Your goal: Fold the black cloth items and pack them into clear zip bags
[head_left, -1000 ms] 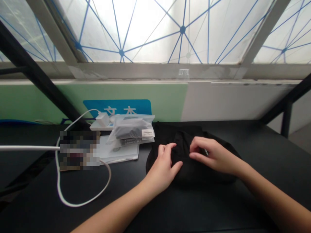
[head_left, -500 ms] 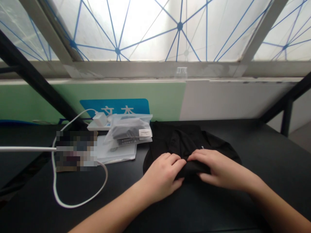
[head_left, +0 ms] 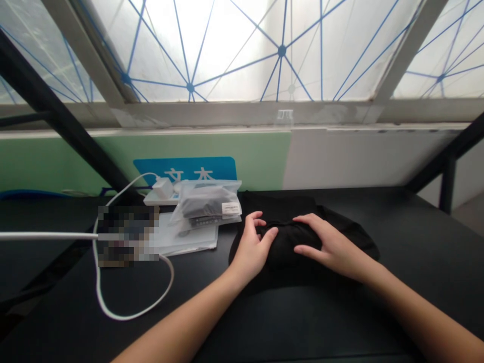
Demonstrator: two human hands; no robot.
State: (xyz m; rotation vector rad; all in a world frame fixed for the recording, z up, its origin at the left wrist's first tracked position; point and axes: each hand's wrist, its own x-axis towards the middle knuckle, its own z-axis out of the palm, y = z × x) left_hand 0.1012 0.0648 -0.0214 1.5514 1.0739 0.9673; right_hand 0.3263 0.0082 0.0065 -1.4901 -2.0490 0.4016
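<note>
A black cloth (head_left: 285, 247) lies bunched and folded in front of me on the black table, its right part (head_left: 353, 227) spreading out flat. My left hand (head_left: 253, 247) is on the left side of the fold, fingers curled over the fabric and thumb on its near side. Across from it, my right hand (head_left: 328, 242) holds the right side of the fold, with long fingers along the upper crease and the thumb lower down. A narrow gap of cloth shows between the two hands. The fabric's exact kind cannot be made out.
Left of the cloth, a frosted plastic bag (head_left: 209, 204) with dark contents rests on a flat pale packet (head_left: 189, 237). A white charger (head_left: 163, 187) sits in a power strip behind. A white cable (head_left: 113, 315) loops over the table near a blurred-out item (head_left: 128, 237). Windows rise behind.
Both hands have moved away from me over the cloth, bringing its near edge up into a fold. Their thumbs and fingers have spread wider. The camera view has shifted slightly.
</note>
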